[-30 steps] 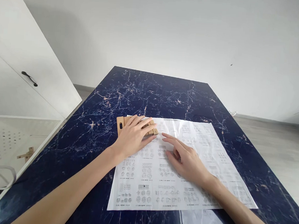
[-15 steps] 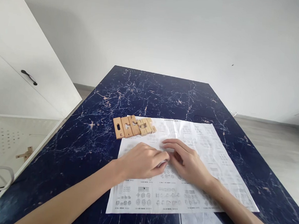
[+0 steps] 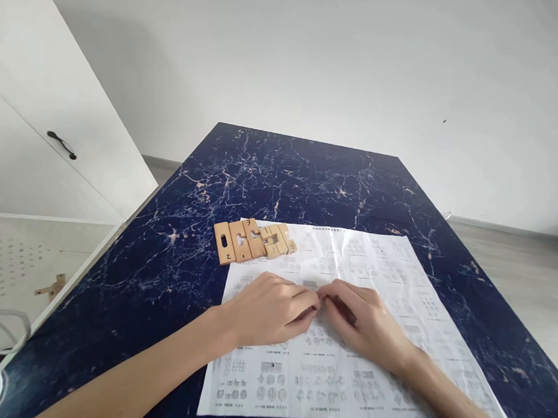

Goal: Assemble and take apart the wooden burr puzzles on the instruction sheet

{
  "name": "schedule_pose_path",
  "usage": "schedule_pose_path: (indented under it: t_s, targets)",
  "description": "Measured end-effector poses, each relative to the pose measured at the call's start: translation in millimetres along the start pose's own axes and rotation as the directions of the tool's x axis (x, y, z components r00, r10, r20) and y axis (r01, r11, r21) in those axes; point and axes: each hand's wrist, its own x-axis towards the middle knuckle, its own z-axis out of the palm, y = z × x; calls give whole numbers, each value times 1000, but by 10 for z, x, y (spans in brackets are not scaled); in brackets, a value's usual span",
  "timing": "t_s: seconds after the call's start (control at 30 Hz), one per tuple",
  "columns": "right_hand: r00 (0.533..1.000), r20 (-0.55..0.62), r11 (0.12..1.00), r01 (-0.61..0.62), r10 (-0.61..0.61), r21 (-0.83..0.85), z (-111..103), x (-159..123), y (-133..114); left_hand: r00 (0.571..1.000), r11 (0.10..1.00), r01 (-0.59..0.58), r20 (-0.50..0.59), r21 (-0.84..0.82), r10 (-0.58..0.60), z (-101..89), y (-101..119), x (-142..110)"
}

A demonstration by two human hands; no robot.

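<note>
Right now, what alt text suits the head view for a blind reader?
The left hand and right hand are close together over a printed sheet on a dark blue veined table; whether they hold anything is unclear. Beyond the left hand, a row of wooden pieces overlaps the sheet's far left corner.

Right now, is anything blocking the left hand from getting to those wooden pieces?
No, nothing visible is in the way. The wooden pieces lie beyond the left hand, with the printed sheet underneath the gap. The right hand is outside that path.
</note>
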Motion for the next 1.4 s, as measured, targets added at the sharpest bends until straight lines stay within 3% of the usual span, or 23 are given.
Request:
schedule_pose_path:
  t_s: [0.23,0.93,1.1,1.17,1.27,1.4]
  targets:
    - [984,57,985,169,-166,-45,-10,-32,31,1000,1000,17,12,12,-17,-4,-3,1]
    - [988,56,990,144,-144,-2,-45,-35,68,999,999,-28,-19,35,29,-30,-41,0]
    - [987,55,988,151,-149,-30,-36,-23,69,989,985,-52,-128,164,74,-249,-91,-41]
    - [986,58,986,161,-159,-40,-29,-22,75,984,981,31,-176,192,3,-424,-146,-104]
    - [985,61,985,167,-164,-50,-18,-24,81,951,936,246,-249,250,-184,-662,-310,-268]
    - [984,60,982,171,-167,-75,-11,-28,82,887,862,444,-256,246,-384,-757,-596,-501]
